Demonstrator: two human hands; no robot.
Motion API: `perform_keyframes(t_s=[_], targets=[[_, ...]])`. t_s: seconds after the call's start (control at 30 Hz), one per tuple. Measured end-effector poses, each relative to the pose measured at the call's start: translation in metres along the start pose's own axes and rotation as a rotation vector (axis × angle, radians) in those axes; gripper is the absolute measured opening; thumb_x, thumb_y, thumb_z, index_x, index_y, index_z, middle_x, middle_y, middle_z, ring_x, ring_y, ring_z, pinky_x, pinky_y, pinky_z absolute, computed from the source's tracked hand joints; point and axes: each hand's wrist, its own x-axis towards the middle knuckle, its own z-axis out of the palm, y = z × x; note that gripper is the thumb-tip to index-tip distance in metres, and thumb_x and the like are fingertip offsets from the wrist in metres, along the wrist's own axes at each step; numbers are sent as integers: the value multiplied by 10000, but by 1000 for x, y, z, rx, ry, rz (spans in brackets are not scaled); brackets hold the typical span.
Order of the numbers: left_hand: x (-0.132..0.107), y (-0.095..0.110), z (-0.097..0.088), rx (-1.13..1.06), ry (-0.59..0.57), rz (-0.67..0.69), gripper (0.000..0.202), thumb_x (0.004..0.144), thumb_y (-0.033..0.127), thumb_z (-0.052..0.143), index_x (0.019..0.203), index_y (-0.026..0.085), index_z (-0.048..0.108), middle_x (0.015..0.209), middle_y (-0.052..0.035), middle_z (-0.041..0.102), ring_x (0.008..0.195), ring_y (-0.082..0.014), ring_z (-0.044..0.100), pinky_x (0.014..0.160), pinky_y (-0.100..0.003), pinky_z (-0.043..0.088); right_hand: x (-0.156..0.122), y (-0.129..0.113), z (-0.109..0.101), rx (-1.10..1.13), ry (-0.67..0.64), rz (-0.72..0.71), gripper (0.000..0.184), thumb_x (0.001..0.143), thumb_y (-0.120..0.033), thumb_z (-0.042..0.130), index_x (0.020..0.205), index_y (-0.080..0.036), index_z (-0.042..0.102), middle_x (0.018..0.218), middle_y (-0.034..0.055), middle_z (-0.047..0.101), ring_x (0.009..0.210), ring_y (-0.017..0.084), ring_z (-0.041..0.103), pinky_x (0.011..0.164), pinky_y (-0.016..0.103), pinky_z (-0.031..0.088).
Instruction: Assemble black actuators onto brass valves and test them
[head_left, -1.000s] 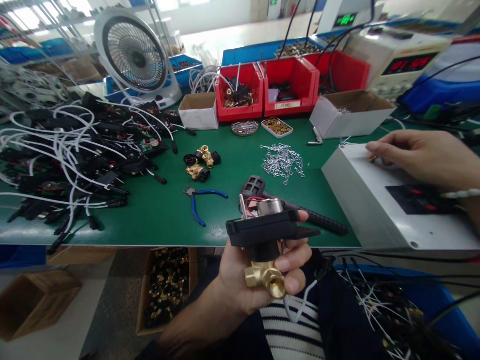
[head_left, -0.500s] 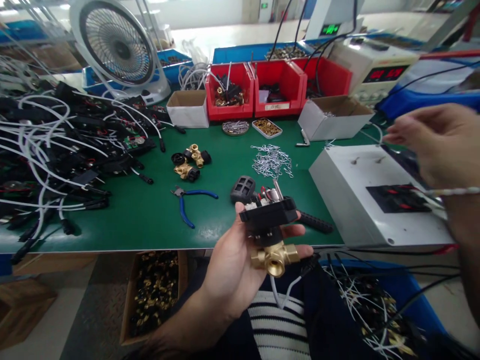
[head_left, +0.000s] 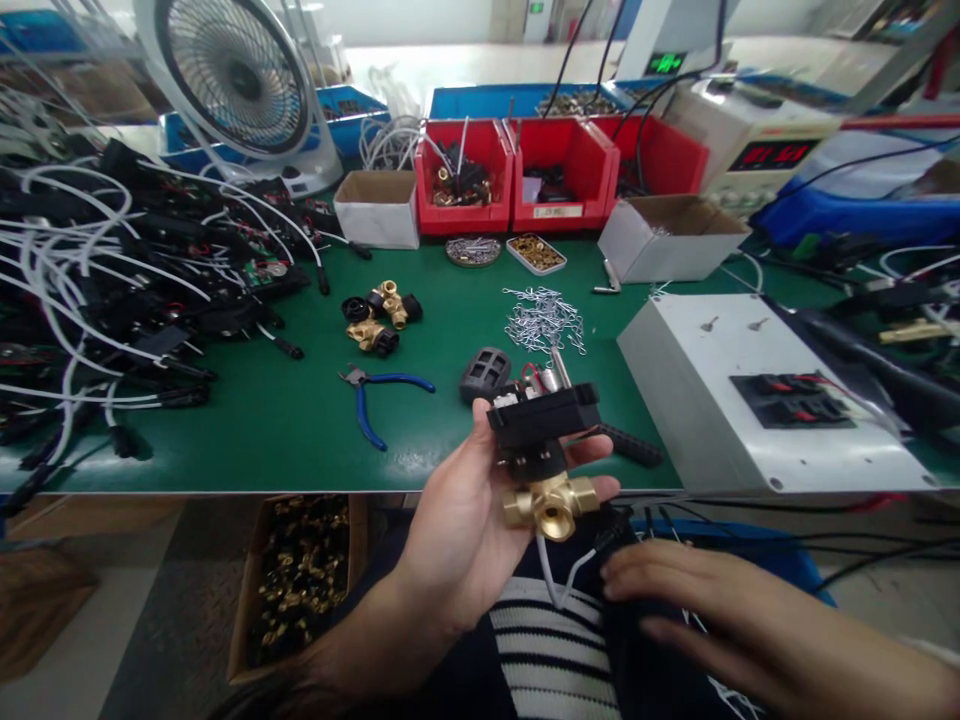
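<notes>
My left hand holds a valve assembly above my lap, just in front of the table edge: a black plastic body on top, a brass tee fitting below. A white wire hangs from it toward my striped top. My right hand lies low at the right over my lap, fingers stretched out and pointing left, their tips near the black plug end of that wire. Nothing shows in it.
The green table carries blue-handled pliers, loose brass valves, a heap of metal clips, a white test box, red bins, a fan and a tangle of wired black units. A carton of brass fittings sits below.
My right hand has dropped from above the white test box down to my lap beside the hanging wire. The left hand keeps the valve assembly, turned slightly.
</notes>
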Motion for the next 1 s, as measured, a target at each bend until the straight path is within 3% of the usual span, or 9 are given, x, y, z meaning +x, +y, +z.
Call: perform_keyframes(t_s=[0.1, 0.2, 0.27, 0.37, 0.57, 0.73, 0.83, 0.93, 1.0], targets=[[-1, 0, -1, 27, -12, 77, 473, 1060, 320, 259, 1093, 102, 677, 1011, -141, 764, 966, -221, 741, 822, -360, 626, 16, 23, 49, -120, -3, 37, 384, 963, -191, 455, 1304, -206, 633, 1297, 127, 662, 1154, 242, 659, 970, 398, 567], [0, 1, -2, 58, -2, 207, 302, 1038, 252, 379, 1116, 140, 649, 1075, -107, 748, 952, -215, 739, 813, -391, 633, 20, 56, 76, -199, 45, 108, 375, 938, -166, 500, 1284, -144, 642, 1241, 168, 682, 1112, 293, 673, 934, 465, 575], [0, 2, -3, 103, 32, 302, 235, 985, 220, 521, 1200, 174, 606, 1115, -93, 732, 965, -223, 731, 823, -403, 630, 18, 72, 82, -203, 65, 124, 314, 944, -175, 506, 1200, -144, 686, 1129, 162, 722, 1027, 299, 700, 892, 474, 584], [0, 4, -5, 194, 81, 377, 425, 875, 215, 688, 1281, 183, 563, 1157, -105, 710, 1006, -256, 717, 854, -401, 614, 15, 80, 83, -180, 89, 116, 284, 977, -226, 476, 1120, -175, 715, 983, 131, 737, 914, 280, 720, 802, 428, 599], [-1, 4, -7, 324, 75, 390, 369, 814, 383, 752, 1090, 145, 698, 1057, -102, 744, 873, -237, 739, 796, -343, 620, 10, 67, 83, -49, 155, 77, 385, 1044, -345, 353, 1154, -205, 694, 917, 105, 757, 755, 227, 737, 652, 328, 584], [-6, 8, -12, 374, 317, 437, 399, 811, 409, 749, 1162, 228, 688, 1014, -51, 767, 894, -225, 746, 752, -301, 637, -11, 33, 43, 151, 374, 152, 290, 1000, -424, 502, 1037, -206, 690, 953, 79, 753, 873, 208, 718, 768, 328, 581], [-4, 7, -24, 451, 406, 395, 475, 781, 514, 730, 1192, 283, 671, 993, -37, 774, 880, -267, 752, 741, -359, 656, -39, 6, -4, 741, 807, 169, 178, 873, -386, 729, 895, -217, 676, 743, -5, 686, 603, 114, 648, 552, 234, 528], [0, -9, -39, 682, 373, 255, 572, 758, 626, 676, 1246, 332, 635, 915, -44, 781, 838, -299, 755, 629, -339, 661, -75, -26, -50, 909, 1163, 88, 319, 794, -536, 757, 791, -252, 611, 677, -106, 574, 488, 8, 480, 474, 144, 413], [0, -28, -47, 895, 238, 77, 598, 748, 562, 725, 1295, 350, 604, 1018, -51, 771, 976, -325, 733, 726, -357, 661, -100, -49, -71, 919, 1311, 48, 328, 963, -524, 532, 786, -255, 594, 637, -135, 554, 398, -25, 358, 433, 122, 339]])
